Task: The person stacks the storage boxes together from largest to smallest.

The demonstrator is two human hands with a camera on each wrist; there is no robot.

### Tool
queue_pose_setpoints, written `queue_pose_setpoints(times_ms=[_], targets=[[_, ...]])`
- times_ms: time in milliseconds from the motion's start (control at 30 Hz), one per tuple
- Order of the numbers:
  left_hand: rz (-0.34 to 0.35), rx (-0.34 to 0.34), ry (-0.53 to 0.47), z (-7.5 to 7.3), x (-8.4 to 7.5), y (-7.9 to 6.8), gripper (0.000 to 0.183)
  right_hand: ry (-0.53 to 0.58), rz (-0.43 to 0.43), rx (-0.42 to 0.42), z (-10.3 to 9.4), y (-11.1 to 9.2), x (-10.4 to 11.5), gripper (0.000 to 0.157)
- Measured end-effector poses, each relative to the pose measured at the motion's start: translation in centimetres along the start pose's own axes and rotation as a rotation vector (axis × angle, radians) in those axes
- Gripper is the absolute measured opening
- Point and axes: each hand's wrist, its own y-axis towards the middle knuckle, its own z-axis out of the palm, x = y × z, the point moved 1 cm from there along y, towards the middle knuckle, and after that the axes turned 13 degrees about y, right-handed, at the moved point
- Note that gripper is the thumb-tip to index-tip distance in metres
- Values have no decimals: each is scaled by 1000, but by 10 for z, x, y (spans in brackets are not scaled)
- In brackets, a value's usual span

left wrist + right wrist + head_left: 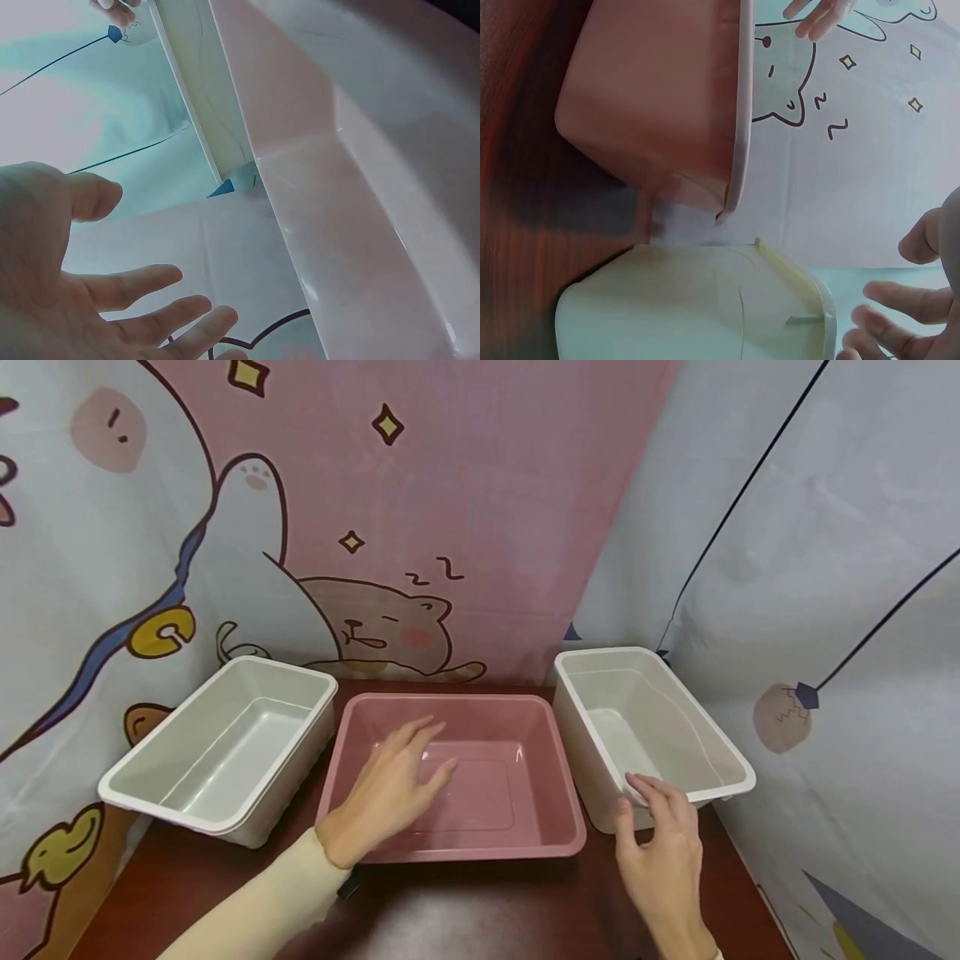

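A pink plastic bin [480,847] sits at the middle of the table, with nothing seen inside it. Above its left part hovers my left hand [386,789], fingers spread and holding nothing. In the left wrist view, that hand [112,285] shows apart from the pink bin [322,217]. To the right stands a white bin [573,735]; over its near rim is my right hand [663,856], fingers loosely bent with nothing between them. The right wrist view shows this hand [907,300] beside the white bin's rim [829,315], a gap between them.
A second white bin [292,768] stands tilted in view at the left, its inside bare. All the bins are on a dark red-brown wooden table [450,910]. A cartoon-printed cloth [510,527] hangs close behind and along both sides.
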Motion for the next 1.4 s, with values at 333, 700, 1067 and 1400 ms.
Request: queue_pose_setpoints(times_ms=[333, 700, 1067, 1400], targets=[[-5, 58, -26, 4, -14, 22, 66, -54, 100, -13, -8, 4, -4, 42], [-4, 90, -74, 16, -26, 43, 69, -96, 167, -9, -12, 10, -11, 47], [41, 64, -44, 29, -37, 68, 61, -149, 279, 18, -16, 23, -27, 58], [52, 58, -46, 43, -47, 90, 58, -199, 368, 41, -20, 32, -40, 68]])
